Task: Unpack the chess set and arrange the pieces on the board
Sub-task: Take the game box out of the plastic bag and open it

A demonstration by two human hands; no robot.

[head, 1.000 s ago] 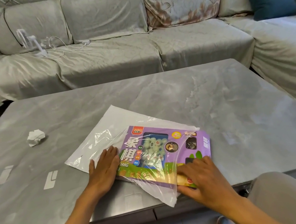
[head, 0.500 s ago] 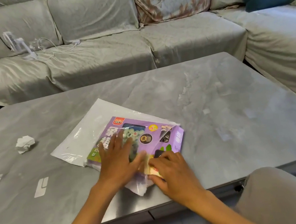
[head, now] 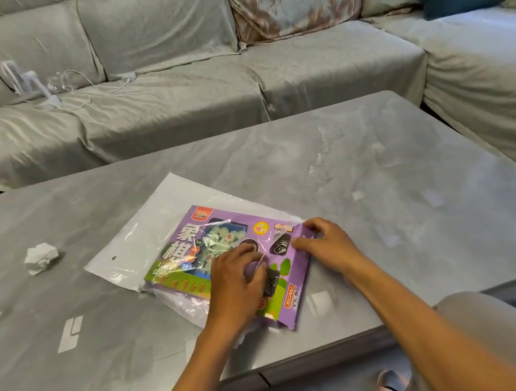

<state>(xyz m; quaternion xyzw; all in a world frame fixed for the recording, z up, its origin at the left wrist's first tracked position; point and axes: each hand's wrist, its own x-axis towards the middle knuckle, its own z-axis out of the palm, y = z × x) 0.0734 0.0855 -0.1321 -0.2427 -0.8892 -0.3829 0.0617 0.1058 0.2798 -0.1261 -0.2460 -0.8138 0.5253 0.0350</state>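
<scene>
Both bare forearms reach forward from the bottom of the view and converge toward the middle. The left hand (head: 235, 279) lies palm down, its wrist straight, its fingers (head: 248, 253) bent and pressing down, knuckles raised. The right hand (head: 326, 245) sits just beside it, slightly farther forward, back of the hand up, with thumb and curled fingers (head: 313, 228) pinching at their tips. The two hands are close but apart.
</scene>
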